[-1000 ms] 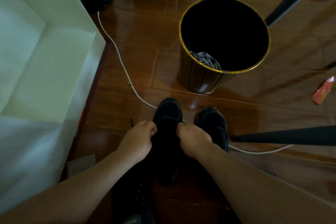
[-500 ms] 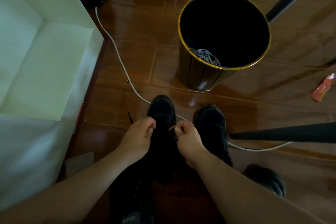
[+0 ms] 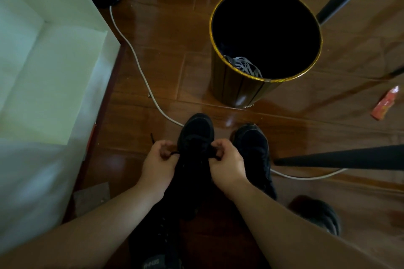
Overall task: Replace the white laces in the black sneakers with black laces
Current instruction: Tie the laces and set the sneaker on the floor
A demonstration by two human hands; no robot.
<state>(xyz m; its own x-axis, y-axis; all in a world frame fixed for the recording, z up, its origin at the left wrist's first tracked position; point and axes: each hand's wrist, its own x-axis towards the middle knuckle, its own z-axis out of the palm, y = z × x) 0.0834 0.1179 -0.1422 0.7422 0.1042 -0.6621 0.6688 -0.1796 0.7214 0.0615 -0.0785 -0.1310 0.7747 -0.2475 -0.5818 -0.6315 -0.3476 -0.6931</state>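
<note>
Two black sneakers stand side by side on the wooden floor, the left sneaker (image 3: pixel 197 135) between my hands and the right sneaker (image 3: pixel 253 144) beside it. My left hand (image 3: pixel 159 164) pinches one end of the black lace (image 3: pixel 175 153) at the left sneaker's side. My right hand (image 3: pixel 225 164) pinches the other end on the opposite side. A short lace tip (image 3: pixel 152 137) pokes out beyond my left hand. The white laces (image 3: pixel 244 65) lie bunched inside the black bin (image 3: pixel 236 91).
A white cable (image 3: pixel 140 67) runs across the floor behind the sneakers. A white cabinet (image 3: pixel 52 72) stands at the left. Black stand legs (image 3: pixel 341 157) cross at the right. An orange wrapper (image 3: pixel 384 102) lies far right. Another dark shoe (image 3: pixel 319 214) sits lower right.
Both hands have drawn slightly apart on the left sneaker, and the black lace now shows stretched between the fingers. The view has shifted a little.
</note>
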